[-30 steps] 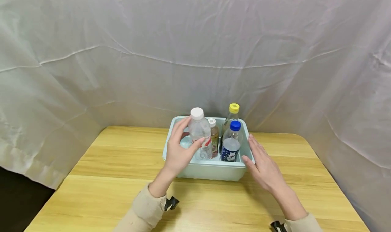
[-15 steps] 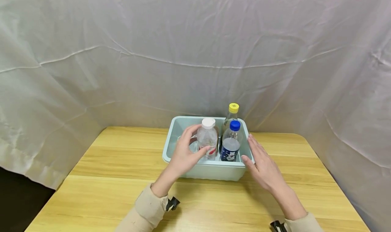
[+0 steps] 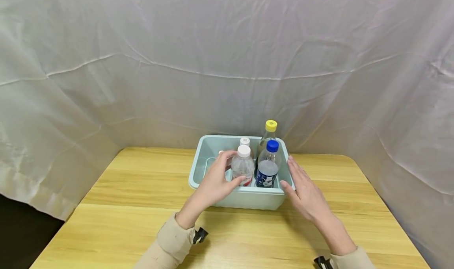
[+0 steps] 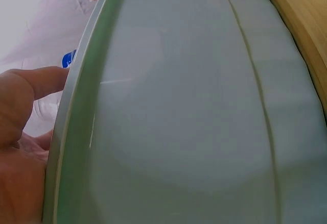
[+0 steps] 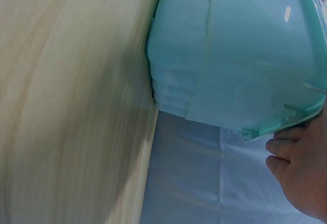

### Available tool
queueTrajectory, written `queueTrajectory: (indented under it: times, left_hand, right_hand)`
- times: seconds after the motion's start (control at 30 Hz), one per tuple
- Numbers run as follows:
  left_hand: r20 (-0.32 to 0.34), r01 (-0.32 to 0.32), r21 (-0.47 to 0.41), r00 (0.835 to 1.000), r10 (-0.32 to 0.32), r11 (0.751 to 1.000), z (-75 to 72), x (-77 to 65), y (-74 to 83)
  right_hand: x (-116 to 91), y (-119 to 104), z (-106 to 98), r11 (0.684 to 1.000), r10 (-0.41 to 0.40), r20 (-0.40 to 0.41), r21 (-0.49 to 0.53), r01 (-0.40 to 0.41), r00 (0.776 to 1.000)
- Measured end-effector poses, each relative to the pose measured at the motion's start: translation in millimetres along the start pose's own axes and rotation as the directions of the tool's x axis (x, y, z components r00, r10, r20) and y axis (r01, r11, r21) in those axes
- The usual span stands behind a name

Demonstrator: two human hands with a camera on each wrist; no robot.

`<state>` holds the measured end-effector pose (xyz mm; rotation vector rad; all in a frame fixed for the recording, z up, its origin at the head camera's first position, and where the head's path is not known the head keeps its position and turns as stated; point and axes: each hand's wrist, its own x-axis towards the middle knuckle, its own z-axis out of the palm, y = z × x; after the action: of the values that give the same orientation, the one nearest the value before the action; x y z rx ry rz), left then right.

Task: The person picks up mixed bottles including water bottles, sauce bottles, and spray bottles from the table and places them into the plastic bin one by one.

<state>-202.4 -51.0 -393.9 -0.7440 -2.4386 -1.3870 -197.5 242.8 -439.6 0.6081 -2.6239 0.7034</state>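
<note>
A clear plastic bottle (image 3: 242, 166) with a white cap and a red mark on its label stands upright in the front of a pale blue-green bin (image 3: 244, 199). My left hand (image 3: 217, 182) holds it, thumb across the front and fingers behind. Close to its right is a blue-capped bottle (image 3: 268, 167) with a dark blue label, upright. Behind are a yellow-capped bottle (image 3: 271, 126) and another white-capped bottle (image 3: 244, 142), mostly hidden. Against the bin's right rim my right hand (image 3: 307, 196) rests with straight fingers. In the left wrist view the bin wall (image 4: 179, 91) hides most of the bottle.
The bin stands on a wooden table (image 3: 142, 214), near its back edge. A grey-white curtain (image 3: 220, 56) hangs behind and along both sides. Inside the bin's left part a small white cap (image 3: 220, 152) shows past my left hand.
My left hand has brought the white-capped bottle down and to the right, into the bin beside the blue-capped one. The right hand stays at the rim.
</note>
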Motion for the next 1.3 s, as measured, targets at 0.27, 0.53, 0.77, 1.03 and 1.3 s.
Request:
queueTrajectory:
  times: [0.27, 0.53, 0.77, 1.03, 1.3]
  left_hand:
    - [0.069, 0.024, 0.042, 0.997, -0.027, 0.999, -0.3, -6.1, -3.8]
    - [0.072, 0.004, 0.050, 0.997, -0.007, 0.999, -0.1, -8.9, -6.8]
    - [0.066, 0.017, 0.045, 0.998, -0.020, 0.999, 1.5, -13.2, -7.3]
    - [0.030, 0.011, 0.088, 0.999, -0.014, 0.996, 4.0, -18.6, -4.4]
    - [0.010, -0.029, 0.172, 1.000, 0.028, 0.985, -6.2, -18.2, 0.0]
  right_hand:
    - [-5, -2, 6, 1.000, -0.009, -0.016, -0.008, 0.009, 1.000]
    - [-7, -4, 8, 1.000, -0.002, -0.025, 0.001, 0.002, 1.000]
    - [-13, -4, 11, 1.000, 0.007, -0.022, 0.003, -0.006, 1.000]
    - [-20, -4, 12, 1.000, -0.011, -0.047, -0.005, 0.011, 0.999]
    - [-12, -3, 8, 1.000, -0.025, -0.039, -0.019, 0.025, 0.999]
